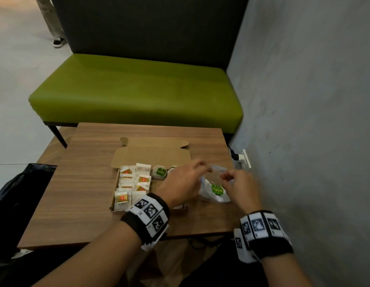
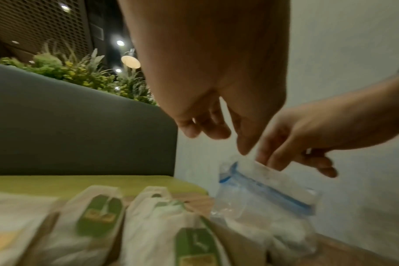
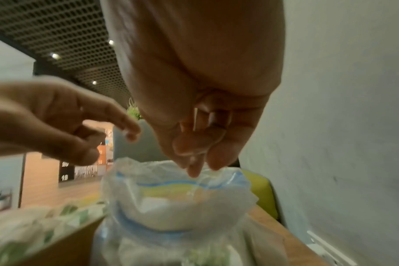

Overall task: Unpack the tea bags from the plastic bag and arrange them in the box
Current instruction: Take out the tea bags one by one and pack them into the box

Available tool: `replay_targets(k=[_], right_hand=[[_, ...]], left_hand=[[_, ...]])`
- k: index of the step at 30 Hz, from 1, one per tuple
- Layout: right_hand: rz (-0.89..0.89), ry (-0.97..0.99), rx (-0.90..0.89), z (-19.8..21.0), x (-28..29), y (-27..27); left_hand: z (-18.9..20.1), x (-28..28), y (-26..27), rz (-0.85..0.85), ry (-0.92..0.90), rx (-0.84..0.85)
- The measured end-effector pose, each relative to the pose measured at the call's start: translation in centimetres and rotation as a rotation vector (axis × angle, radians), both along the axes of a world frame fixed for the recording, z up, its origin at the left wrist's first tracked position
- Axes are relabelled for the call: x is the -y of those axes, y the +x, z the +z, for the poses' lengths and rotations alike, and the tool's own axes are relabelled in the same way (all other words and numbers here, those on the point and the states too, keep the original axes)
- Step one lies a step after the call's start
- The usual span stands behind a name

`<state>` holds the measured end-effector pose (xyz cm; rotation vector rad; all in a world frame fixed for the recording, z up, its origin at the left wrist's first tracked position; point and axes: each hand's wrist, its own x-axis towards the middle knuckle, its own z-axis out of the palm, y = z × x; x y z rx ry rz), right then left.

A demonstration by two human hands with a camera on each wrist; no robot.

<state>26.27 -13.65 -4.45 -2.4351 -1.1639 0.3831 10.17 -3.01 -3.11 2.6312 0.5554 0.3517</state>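
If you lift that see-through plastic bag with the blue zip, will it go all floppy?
Probably floppy: the clear plastic zip bag is crumpled and sagging below the right hand. Likely light, holding few green-tagged tea bags.

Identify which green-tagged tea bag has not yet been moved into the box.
The green-tagged tea bag inside the clear plastic bag, right of the box; the other green-tagged ones lie in the box.

Black wristbands (image 1: 147,219) (with white square-coded tags) on both wrists.
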Motion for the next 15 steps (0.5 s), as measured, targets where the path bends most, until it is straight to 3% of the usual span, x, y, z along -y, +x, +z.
replay_targets(k=[2,5,10,15], right_hand=[[0.034,-0.125,0.126,-0.7,-1.0,0.1],[0.045,-0.254,0.302,-1.6,-1.6,-0.3],[0.104,-0.414,0.471,-2.2,-2.3,-1.8],[0.102,-0.516,0.486,-1.8,-3.2,-2.1]], left_hand=[[-0.3,0.8,1.0,-0.115,0.090,-0.153],[-0.9,1.2,1.3,-0.128,0.209,-0.281],[-1.8,1.4,0.7,-0.139,0.217,-0.309],[-2.5,1.4,0.5,-0.139,0.212,-0.303]])
